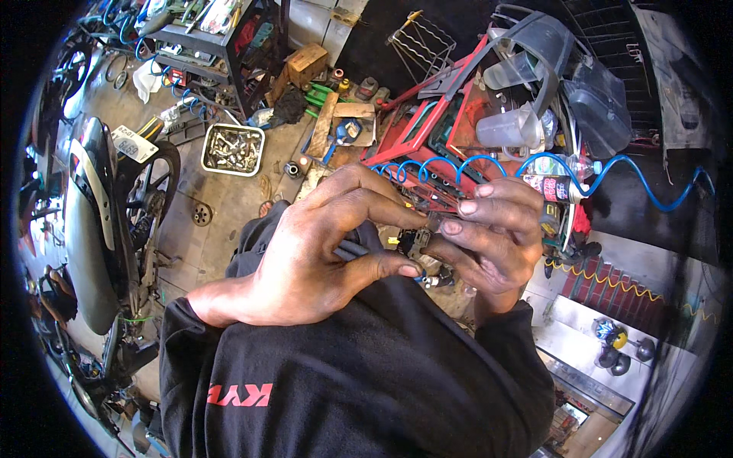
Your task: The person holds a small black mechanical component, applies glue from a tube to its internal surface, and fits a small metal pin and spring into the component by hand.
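Observation:
My left hand [321, 244] is raised in front of my chest, fingers curled forward and thumb bent below them. My right hand [496, 240] faces it with bent fingers and dark-stained fingertips. Where the fingertips come together, a small dark piece [434, 222] shows; its kind is too small to make out. Two dark tube-like lengths [353, 249] appear in the gap of my left hand; whether I hold them cannot be told. Behind the fingers is a dark mechanical part [414, 243], partly hidden.
A motorcycle [95, 229] stands at left. On the floor are a metal tray [234, 169] of small parts and a sprocket-like disc [201, 214]. A red tool cart [416, 137] with clear jugs [508, 126] stands ahead; a coiled blue hose [634, 164] crosses to the right.

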Available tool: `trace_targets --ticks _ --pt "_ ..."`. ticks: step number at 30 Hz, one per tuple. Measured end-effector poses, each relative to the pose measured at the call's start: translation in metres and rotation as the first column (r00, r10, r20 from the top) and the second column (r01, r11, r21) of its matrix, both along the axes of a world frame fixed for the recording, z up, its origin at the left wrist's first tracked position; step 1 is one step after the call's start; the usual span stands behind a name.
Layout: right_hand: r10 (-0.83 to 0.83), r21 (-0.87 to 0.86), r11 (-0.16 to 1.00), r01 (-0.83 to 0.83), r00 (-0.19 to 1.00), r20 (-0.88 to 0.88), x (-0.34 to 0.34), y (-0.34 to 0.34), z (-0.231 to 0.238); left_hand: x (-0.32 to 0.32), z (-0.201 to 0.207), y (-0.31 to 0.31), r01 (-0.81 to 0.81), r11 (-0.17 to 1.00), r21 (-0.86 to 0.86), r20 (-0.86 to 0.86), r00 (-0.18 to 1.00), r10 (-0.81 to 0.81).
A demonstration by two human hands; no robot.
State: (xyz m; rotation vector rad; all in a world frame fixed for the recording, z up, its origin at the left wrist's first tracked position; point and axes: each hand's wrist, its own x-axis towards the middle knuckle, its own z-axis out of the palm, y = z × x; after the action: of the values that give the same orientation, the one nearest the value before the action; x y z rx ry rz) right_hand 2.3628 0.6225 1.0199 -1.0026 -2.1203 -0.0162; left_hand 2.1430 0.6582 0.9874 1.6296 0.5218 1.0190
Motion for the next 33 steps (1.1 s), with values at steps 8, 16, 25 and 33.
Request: trace_targets --ticks 8,16,25,33 --pt "0.016 0.047 0.999 -0.021 0.995 0.096 0.005 0.002 -0.001 0.001 0.003 0.001 -0.017 1.0 0.024 -0.035 0.999 0.018" --pt "-0.05 0.062 0.997 0.038 0.976 0.21 0.006 -0.001 0.003 0.002 0.004 0.0 -0.034 0.999 0.004 -0.056 0.998 0.034" --pt "-0.052 0.03 0.999 0.046 0.972 0.228 0.011 -0.003 0.005 0.003 0.003 0.002 -0.014 1.0 -0.004 -0.049 0.999 0.014" --pt "-0.046 0.004 0.999 0.046 0.998 0.041 0.016 -0.004 -0.003 0.007 0.005 0.004 0.044 0.997 -0.061 -0.041 0.998 -0.046"
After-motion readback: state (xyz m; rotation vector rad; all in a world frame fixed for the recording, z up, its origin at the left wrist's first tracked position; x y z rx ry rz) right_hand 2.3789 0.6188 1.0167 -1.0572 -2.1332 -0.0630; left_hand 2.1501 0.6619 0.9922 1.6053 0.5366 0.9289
